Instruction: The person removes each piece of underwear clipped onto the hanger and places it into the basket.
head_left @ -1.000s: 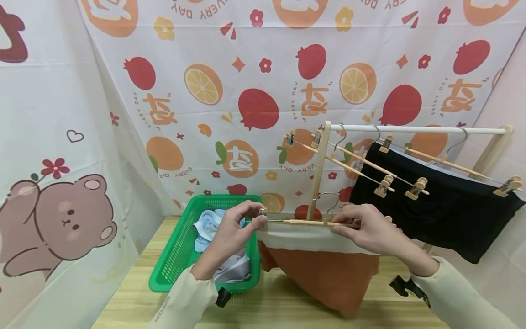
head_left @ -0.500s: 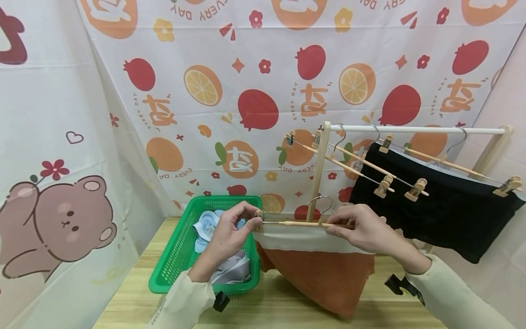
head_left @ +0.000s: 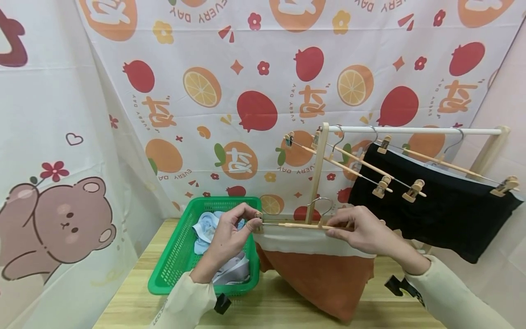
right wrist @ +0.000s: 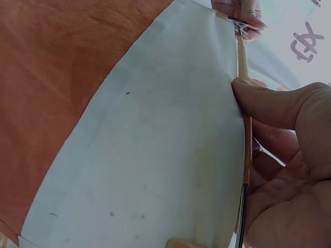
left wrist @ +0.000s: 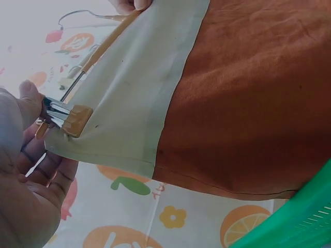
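In the head view, a rust-brown garment [head_left: 316, 278] with a cream band along its top hangs from a wooden clip hanger [head_left: 297, 225] above the table. My left hand [head_left: 235, 228] pinches the clip [left wrist: 77, 121] at the hanger's left end. That clip bites the corner of the cream band in the left wrist view. My right hand [head_left: 361, 226] grips the wooden bar right of the metal hook [head_left: 322, 199], thumb on the near side. The other clip [right wrist: 183, 243] just shows at the bottom of the right wrist view, on the cream band.
Left of the garment stands a green basket [head_left: 162, 269] with light blue [head_left: 203, 230] and grey cloth inside. At right, a rack [head_left: 415, 130] carries black shorts [head_left: 415, 210] on a clip hanger, plus other hangers with clips jutting toward me. A printed curtain [head_left: 255, 183] backs the wooden table [head_left: 135, 283].
Both hands, with the hanger and garment, have shifted slightly left since one second ago, and have barely moved in the last half second. Both holds are the same.
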`<state>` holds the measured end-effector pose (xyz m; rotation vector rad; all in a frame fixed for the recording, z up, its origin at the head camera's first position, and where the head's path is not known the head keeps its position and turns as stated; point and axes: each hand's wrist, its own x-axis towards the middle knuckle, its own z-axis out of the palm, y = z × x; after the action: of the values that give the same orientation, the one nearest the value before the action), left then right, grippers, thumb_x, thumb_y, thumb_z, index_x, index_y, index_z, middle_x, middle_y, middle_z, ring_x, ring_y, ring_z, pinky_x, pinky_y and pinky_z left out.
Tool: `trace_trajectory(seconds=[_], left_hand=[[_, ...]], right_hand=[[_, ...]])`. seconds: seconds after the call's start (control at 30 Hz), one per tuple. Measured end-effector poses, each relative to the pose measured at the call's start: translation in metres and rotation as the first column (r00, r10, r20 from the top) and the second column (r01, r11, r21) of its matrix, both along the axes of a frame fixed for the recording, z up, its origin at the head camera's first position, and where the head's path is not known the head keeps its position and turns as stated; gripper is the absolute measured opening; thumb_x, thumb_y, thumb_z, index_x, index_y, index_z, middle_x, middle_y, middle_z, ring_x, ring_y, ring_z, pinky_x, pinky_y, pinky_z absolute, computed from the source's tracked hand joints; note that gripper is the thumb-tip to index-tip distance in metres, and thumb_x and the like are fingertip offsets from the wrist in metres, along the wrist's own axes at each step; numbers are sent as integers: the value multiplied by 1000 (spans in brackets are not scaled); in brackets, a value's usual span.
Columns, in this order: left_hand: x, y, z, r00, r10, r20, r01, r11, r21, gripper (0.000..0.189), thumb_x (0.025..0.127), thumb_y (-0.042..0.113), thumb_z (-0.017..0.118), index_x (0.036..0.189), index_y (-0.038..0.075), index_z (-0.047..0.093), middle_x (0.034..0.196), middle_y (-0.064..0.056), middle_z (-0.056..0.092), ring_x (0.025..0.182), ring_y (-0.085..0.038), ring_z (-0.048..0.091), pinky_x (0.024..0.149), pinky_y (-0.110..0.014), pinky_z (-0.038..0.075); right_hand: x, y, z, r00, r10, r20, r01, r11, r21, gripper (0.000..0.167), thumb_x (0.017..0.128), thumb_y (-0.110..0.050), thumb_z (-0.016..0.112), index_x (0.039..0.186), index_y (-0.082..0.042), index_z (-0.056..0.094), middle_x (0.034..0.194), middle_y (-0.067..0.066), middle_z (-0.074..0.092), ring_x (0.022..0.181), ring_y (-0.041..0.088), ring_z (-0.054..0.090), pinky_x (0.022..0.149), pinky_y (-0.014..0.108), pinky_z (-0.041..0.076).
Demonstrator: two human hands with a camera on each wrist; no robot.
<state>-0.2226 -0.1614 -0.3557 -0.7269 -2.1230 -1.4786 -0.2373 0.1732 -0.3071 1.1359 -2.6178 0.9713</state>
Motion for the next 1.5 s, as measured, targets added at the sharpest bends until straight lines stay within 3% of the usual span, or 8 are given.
trace_trajectory(seconds=[0.23,0.43,0.7,1.13,1.5], left_hand=[[0,-2,0,1000,-1,-4,1,1000,9,5,94,9,69,96,14,69,89,-4,69,87,-9,63,78,-27,55],[3,-2,0,1000,8,11,-9,1000,19,2,94,8,69,96,7,69,91,-5,70,91,-8,64,83,-23,54],[3,-2,-1,1000,18,1,-18,1000,19,16,96,20,69,95,4,69,91,-4,71,92,-9,64,85,-23,54],[3,0,-1,999,43,-29,-42,999,21,12,95,18,70,92,6,70,87,-2,71,87,-8,64,82,-24,53],[5,-1,-4,998,-24,60,20,997,77,5,98,12,67,100,8,68,93,-6,66,86,-9,62,82,-24,54]], right_hand=[[0,-1,0,1000,22,-15,-21,1000,7,7,91,-16,76,93,-21,80,83,-10,69,72,0,54,59,23,52],[0,-3,-1,1000,24,-14,-24,999,22,7,91,-16,76,93,-21,80,84,-11,69,73,0,53,60,22,51],[0,-3,-2,1000,26,-18,-25,999,26,7,91,-17,76,93,-22,80,83,-11,68,74,1,52,61,22,50],[1,-3,-3,999,28,-18,-27,999,26,9,92,-16,75,94,-23,80,83,-12,69,75,0,54,62,23,52],[-1,-4,-3,999,39,-35,-38,999,26,9,92,-14,75,96,-20,80,82,-10,67,70,-1,52,59,23,51]])
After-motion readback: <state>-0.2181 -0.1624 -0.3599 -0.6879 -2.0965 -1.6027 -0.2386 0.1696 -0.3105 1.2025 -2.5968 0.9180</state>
